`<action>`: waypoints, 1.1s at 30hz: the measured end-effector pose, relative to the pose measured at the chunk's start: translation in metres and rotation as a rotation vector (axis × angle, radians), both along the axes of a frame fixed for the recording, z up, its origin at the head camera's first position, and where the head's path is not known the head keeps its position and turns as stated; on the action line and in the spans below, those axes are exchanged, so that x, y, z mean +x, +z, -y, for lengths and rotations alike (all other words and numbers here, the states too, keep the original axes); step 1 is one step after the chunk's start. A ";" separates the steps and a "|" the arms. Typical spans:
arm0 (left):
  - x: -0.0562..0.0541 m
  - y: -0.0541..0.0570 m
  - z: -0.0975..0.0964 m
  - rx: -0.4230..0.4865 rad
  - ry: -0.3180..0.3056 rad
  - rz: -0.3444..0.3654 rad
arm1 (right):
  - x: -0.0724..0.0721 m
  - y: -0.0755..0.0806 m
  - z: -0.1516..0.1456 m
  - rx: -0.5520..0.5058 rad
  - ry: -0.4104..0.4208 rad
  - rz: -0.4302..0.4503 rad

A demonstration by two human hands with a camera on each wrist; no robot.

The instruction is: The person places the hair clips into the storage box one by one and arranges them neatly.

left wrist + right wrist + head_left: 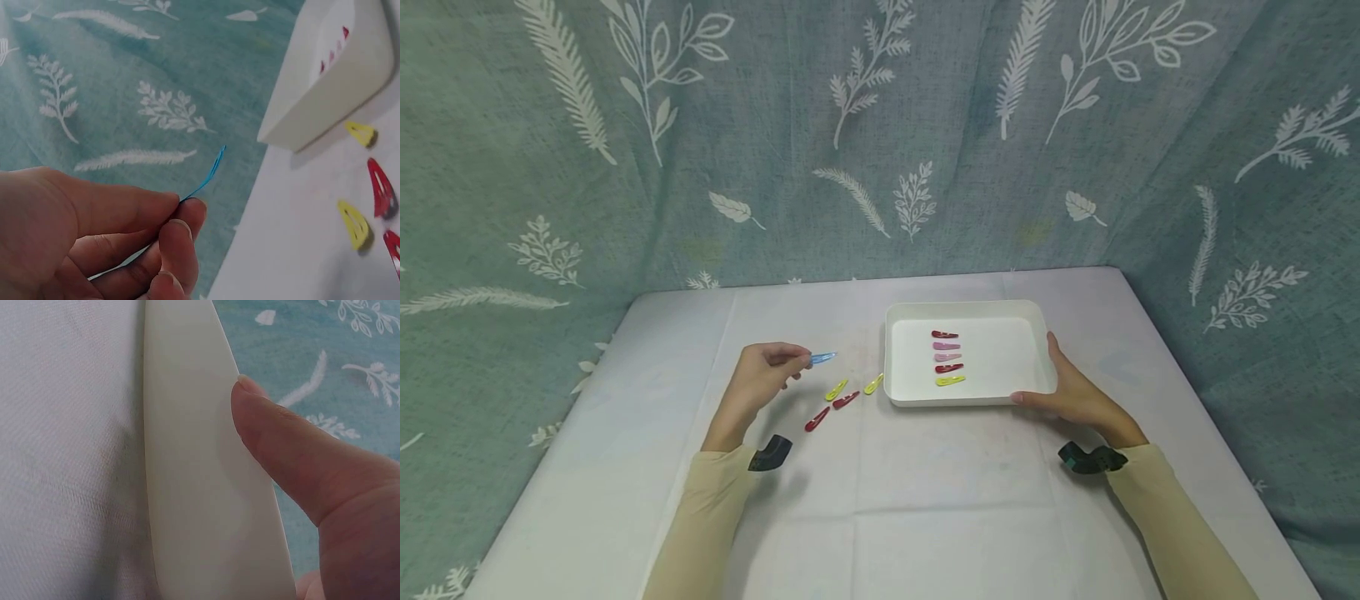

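My left hand [767,379] pinches a blue snap hair clip [823,357] by one end between thumb and fingers, above the table left of the white tray [1003,350]. In the left wrist view the blue clip [214,169] shows edge-on, its free end pointing up and away. My right hand [1078,396] grips the tray's near right corner, with the thumb [256,415] against the near wall and the fingers along the right side. Inside the tray, a column of clips runs from a red clip [945,335] through pink ones to a yellow clip [951,381].
Between the left hand and the tray lie loose clips: a yellow clip [837,390], another yellow clip [873,384] close to the tray's wall, a red clip [846,400] and a second red clip [817,419]. A leaf-patterned curtain [790,200] stands behind the white-covered table [955,517].
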State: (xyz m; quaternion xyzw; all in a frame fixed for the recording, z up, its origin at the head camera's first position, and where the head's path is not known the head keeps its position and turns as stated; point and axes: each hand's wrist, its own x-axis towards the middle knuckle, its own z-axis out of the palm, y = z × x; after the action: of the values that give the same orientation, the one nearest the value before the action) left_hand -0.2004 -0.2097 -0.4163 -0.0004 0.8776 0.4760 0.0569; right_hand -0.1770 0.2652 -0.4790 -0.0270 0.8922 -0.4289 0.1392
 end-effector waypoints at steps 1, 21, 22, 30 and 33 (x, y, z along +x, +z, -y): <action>-0.002 0.001 -0.002 0.007 0.000 0.001 | 0.000 0.000 0.000 0.002 -0.001 0.001; -0.037 0.013 -0.050 0.096 -0.026 0.019 | -0.001 -0.001 -0.001 0.002 -0.001 0.011; -0.038 0.013 -0.052 0.099 -0.030 0.018 | -0.001 -0.001 -0.001 0.001 -0.002 0.012; -0.049 0.014 -0.064 0.109 -0.048 0.041 | -0.002 -0.002 0.000 0.006 -0.003 0.010; -0.054 0.016 -0.070 0.117 -0.057 0.042 | -0.001 -0.001 0.000 0.011 -0.005 0.009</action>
State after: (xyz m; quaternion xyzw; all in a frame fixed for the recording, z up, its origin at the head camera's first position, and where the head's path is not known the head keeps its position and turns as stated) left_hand -0.2545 -0.1392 -0.3999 0.0182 0.8464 0.5247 0.0887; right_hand -0.1783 0.2655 -0.4803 -0.0222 0.8940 -0.4243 0.1424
